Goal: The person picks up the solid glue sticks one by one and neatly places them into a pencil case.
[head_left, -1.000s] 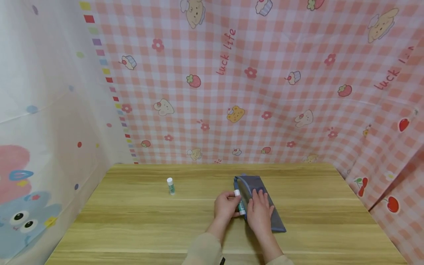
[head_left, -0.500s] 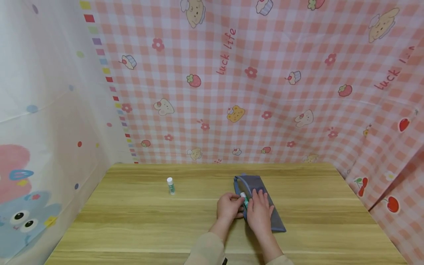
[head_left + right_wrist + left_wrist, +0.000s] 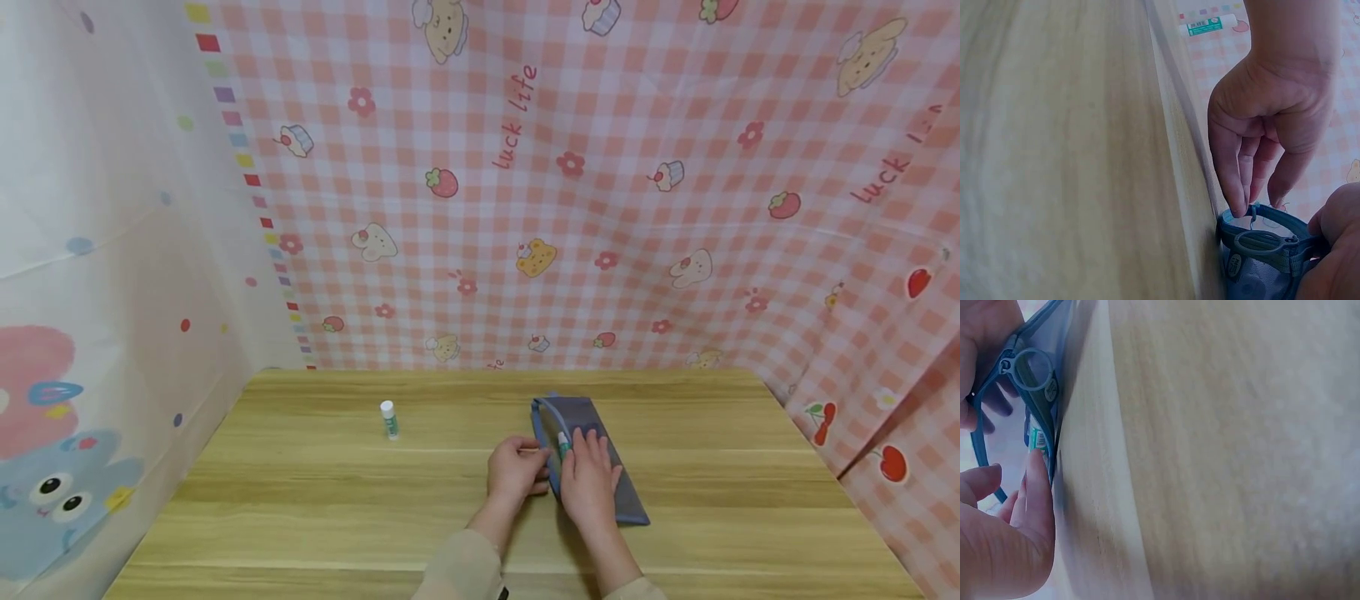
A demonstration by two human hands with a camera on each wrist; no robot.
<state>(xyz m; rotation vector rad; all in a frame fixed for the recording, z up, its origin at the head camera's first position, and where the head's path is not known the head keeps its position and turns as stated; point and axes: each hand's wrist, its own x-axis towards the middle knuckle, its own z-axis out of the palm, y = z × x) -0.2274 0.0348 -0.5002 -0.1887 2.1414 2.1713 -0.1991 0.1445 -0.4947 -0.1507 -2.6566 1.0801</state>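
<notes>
A dark blue-grey mesh zipper pouch point(image 3: 631, 502) lies on the table with its mouth facing left. Inside the mouth sits a glue stick point(image 3: 564, 446), white-capped with a green label, partly covered by my right hand point(image 3: 588, 483). That hand lies across the pouch and holds the upper rim, its thumb at the edge. My left hand point(image 3: 513, 471) is at the mouth, thumb apart from the fingers. In the left wrist view its extended index finger point(image 3: 1036, 469) reaches the green-labelled end of the glue stick. A ring-shaped zipper pull point(image 3: 1034, 370) hangs at the rim.
A second glue stick point(image 3: 389, 421) stands upright on the wooden table point(image 3: 315, 500), left of the hands. A pink checked curtain point(image 3: 480, 208) hangs behind the table, and a white patterned one point(image 3: 112, 292) hangs on the left.
The glue stick has gone rightward from my left fingers into the pouch mouth. My left hand has let go and stays at the rim. My right hand keeps its place on the pouch.
</notes>
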